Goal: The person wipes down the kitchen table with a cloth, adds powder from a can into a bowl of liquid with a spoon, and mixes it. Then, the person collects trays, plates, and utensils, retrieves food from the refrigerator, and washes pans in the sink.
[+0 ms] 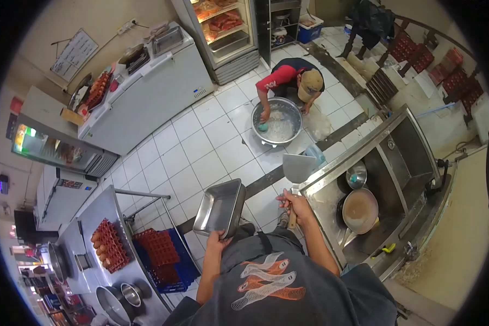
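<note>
My left hand [218, 243] grips the near edge of a deep rectangular metal pan [220, 208], which is tilted and looks empty. Held in my right hand [298, 207] is a wide metal scraper [299, 167] by its wooden handle, with the blade pointing away from me. The scraper is just left of the sink's rim, apart from the pan. Beyond it, a crouching person in a cap [311, 84] reaches with one hand into a large round basin [277, 121] on the floor, holding something teal.
On the right, a steel sink [331, 227] holds a frying pan [359, 211] and a metal bowl [356, 175]. At the left, a steel table [87, 228] bears egg trays [110, 245] and bowls. A blue crate [165, 261] stands beside it. A chest freezer [146, 103] lines the back wall.
</note>
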A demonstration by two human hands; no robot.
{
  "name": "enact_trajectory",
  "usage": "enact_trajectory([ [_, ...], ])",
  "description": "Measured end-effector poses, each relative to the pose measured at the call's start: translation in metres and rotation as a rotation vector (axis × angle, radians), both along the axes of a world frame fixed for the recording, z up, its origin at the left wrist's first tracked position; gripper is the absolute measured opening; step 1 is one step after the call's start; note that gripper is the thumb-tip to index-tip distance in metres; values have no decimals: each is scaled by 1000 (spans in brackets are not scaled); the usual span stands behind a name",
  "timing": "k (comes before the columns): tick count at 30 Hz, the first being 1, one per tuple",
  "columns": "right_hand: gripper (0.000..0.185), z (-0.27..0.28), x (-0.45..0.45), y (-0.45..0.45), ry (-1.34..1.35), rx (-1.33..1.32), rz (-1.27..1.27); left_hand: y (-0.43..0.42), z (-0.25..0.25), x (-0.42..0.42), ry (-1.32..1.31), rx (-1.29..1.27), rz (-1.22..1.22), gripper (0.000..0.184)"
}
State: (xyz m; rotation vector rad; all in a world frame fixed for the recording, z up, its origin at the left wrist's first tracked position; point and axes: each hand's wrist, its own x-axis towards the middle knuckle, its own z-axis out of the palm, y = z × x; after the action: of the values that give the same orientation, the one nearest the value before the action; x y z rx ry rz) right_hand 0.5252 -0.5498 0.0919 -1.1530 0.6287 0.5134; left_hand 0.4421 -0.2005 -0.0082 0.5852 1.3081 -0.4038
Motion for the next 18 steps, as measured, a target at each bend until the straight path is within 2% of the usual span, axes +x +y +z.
enact_trajectory([
  [6,49,11,29,65,30,84,36,49,6,34,-95,65,-41,28],
  [8,49,5,36,78,26,32,57,57,32,50,-171,154,-13,26],
  [11,46,-11,39,80,64,-92,167,89,-16,51,-219,269,-25,29],
  [12,42,-28,35,73,90,-143,188,92,16,62,-164,315,-74,29],
  [13,38,-46,38,71,106,-195,217,99,12,67,-217,292,-52,30],
  [14,34,-26,35,92,31,-206,103,105,3,69,-273,276,-18,31],
  [16,38,-49,41,77,160,-136,103,113,-1,82,-370,269,24,34],
  [18,48,-62,50,67,161,-101,142,116,1,98,-438,283,4,40],
])
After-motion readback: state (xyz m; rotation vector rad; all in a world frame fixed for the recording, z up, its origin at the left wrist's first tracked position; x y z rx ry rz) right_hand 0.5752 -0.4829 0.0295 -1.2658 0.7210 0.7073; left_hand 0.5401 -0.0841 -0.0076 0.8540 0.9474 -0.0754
